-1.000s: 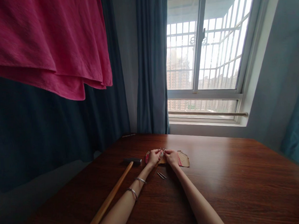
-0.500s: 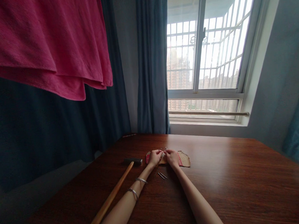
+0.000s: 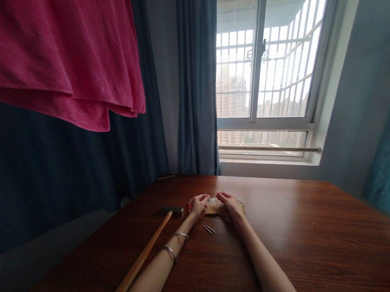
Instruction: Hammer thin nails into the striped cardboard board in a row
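A flat tan piece with a dotted surface (image 3: pixel 213 209) lies on the table under both hands, its left end showing red. My left hand (image 3: pixel 199 204) is closed in a pinch over its left part; what the fingertips hold is too small to make out. Over the right part, my right hand (image 3: pixel 230 202) pinches a thin needle-like piece (image 3: pixel 222 191) that pokes up past the fingertips. A small whitish, clear item (image 3: pixel 212 199) sits between the hands. Just in front, two slim metal rods (image 3: pixel 209 229) lie side by side on the wood.
Left of my left arm lies a hammer (image 3: pixel 144 253) with a long wooden handle and a dark head. The brown wooden table (image 3: pixel 315 235) reaches toward a window. A pink towel (image 3: pixel 65 61) hangs at upper left, before dark blue curtains (image 3: pixel 195 85).
My right hand has moved slightly right, away from my left, uncovering more of the dotted surface. The thin piece in it now leans to the right. The view has shifted a little.
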Action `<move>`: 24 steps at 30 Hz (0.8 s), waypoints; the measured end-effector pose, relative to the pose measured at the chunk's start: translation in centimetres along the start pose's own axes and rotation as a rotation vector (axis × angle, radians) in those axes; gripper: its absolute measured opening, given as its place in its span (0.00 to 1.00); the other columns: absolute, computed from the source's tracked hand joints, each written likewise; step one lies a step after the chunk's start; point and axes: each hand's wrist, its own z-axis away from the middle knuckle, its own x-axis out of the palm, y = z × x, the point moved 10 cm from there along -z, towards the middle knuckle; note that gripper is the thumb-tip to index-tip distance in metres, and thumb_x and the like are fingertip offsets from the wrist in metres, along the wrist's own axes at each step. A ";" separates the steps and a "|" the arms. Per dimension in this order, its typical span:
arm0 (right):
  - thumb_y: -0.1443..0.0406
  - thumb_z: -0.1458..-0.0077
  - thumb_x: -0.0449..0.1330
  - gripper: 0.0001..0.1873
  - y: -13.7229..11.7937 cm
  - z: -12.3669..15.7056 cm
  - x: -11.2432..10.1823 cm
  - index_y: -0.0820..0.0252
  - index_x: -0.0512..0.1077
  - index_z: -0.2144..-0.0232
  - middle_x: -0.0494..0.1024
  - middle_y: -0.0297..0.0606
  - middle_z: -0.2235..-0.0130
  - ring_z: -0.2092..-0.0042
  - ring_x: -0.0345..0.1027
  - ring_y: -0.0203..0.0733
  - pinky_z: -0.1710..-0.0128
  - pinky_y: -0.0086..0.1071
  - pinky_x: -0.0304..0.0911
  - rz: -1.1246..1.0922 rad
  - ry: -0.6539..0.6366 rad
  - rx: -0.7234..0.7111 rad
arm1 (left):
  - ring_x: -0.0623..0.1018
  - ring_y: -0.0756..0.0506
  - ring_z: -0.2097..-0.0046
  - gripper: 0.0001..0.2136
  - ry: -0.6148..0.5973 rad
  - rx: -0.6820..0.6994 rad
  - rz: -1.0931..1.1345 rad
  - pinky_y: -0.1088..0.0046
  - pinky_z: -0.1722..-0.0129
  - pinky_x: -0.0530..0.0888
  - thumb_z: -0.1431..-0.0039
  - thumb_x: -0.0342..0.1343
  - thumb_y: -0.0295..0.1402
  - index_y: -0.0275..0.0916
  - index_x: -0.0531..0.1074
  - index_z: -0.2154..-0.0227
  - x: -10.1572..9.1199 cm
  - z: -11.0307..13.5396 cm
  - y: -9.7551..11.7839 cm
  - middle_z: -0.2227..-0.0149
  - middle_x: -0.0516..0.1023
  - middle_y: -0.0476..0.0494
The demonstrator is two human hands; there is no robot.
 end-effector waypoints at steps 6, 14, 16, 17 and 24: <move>0.60 0.44 0.53 0.18 -1.8 0.8 0.3 0.61 0.63 0.53 0.68 0.41 0.52 0.55 0.66 0.43 0.58 0.43 0.64 -0.013 -0.190 0.050 | 0.69 0.54 0.81 0.16 -0.078 -0.045 0.032 0.81 0.86 0.62 0.54 0.57 0.41 0.32 0.74 0.69 -1.5 -0.1 2.1 0.72 0.76 0.43; 0.61 0.45 0.54 0.16 -0.5 5.5 4.6 0.62 0.65 0.55 0.70 0.40 0.54 0.58 0.67 0.41 0.60 0.41 0.66 0.326 -0.820 0.445 | 0.69 0.50 0.84 0.13 -0.798 -0.294 -0.474 0.78 0.86 0.65 0.65 0.63 0.40 0.33 0.73 0.81 -3.5 5.2 1.7 0.84 0.72 0.47; 0.61 0.45 0.54 0.16 0.5 7.0 5.7 0.61 0.65 0.54 0.69 0.40 0.54 0.57 0.67 0.41 0.60 0.41 0.66 0.425 -0.924 0.555 | 0.71 0.48 0.83 0.14 -1.056 -0.411 -0.575 0.75 0.86 0.67 0.69 0.65 0.41 0.34 0.72 0.84 -3.9 8.8 0.0 0.85 0.72 0.46; 0.61 0.45 0.54 0.16 0.9 7.5 6.2 0.61 0.65 0.54 0.69 0.40 0.54 0.57 0.67 0.41 0.60 0.42 0.66 0.462 -0.960 0.590 | 0.71 0.46 0.83 0.15 -1.168 -0.444 -0.606 0.73 0.86 0.68 0.70 0.65 0.42 0.34 0.71 0.85 -4.0 10.6 -0.6 0.85 0.72 0.45; 0.61 0.45 0.54 0.16 1.2 8.4 9.0 0.61 0.65 0.54 0.69 0.40 0.54 0.57 0.67 0.41 0.59 0.41 0.65 0.527 -1.039 0.527 | 0.72 0.43 0.84 0.19 -1.255 -0.529 -0.677 0.69 0.87 0.69 0.74 0.66 0.46 0.35 0.68 0.89 -5.1 15.0 -3.1 0.86 0.71 0.43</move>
